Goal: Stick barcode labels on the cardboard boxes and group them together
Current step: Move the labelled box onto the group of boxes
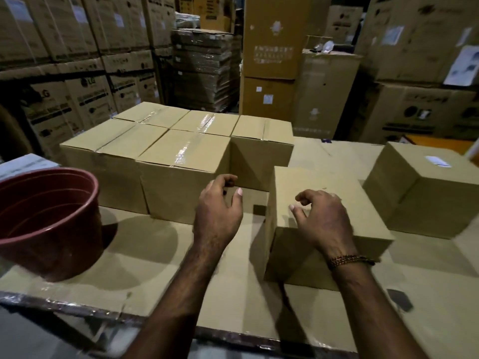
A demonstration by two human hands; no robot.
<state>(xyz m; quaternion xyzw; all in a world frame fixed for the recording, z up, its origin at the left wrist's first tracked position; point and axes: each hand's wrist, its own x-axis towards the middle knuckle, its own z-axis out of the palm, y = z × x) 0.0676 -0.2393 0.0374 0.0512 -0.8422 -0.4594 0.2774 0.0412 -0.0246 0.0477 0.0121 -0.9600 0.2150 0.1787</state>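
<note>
Both hands hold nothing, fingers loosely curled: the left hand hovers over the counter before the grouped boxes, the right hand over a lone box.

Maroon tub, tan boxes

We see five taped boxes grouped at worktop rear-left, one plain box front-center, one labelled box apart on the right.
</note>
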